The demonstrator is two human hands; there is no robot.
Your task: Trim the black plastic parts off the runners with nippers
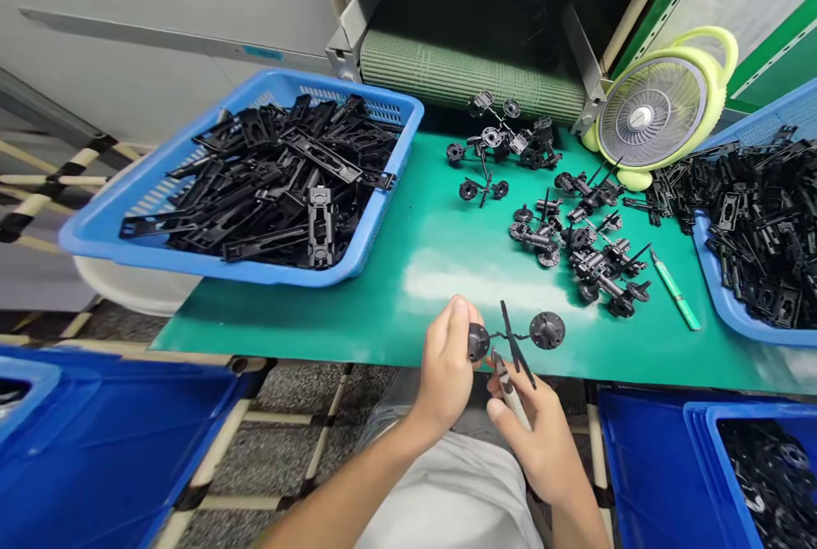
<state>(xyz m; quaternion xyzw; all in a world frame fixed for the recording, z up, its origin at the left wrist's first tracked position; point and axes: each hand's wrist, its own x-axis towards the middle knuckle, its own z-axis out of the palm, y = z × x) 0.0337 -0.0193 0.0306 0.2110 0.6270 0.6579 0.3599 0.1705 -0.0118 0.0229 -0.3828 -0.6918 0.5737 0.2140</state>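
Note:
My left hand (447, 366) is closed on a black plastic part with two round discs (547, 330) joined by a thin cross-shaped runner. It grips the part by the left disc, above the table's front edge. In my right hand (542, 438) are small cutting pliers (511, 400) with pale handles. Their tips point up at the runner close to the left disc; whether the jaws touch it I cannot tell. More such black moulded parts (591, 264) lie in a pile on the green table, beyond both hands.
A blue basket (383, 221) of long black pieces stands at the left, another blue basket (721, 294) at the right. A green-handled knife (677, 294) lies near the pile. Behind are a yellow-green fan (657, 111) and a conveyor belt (472, 72). Blue bins (644, 464) flank my lap.

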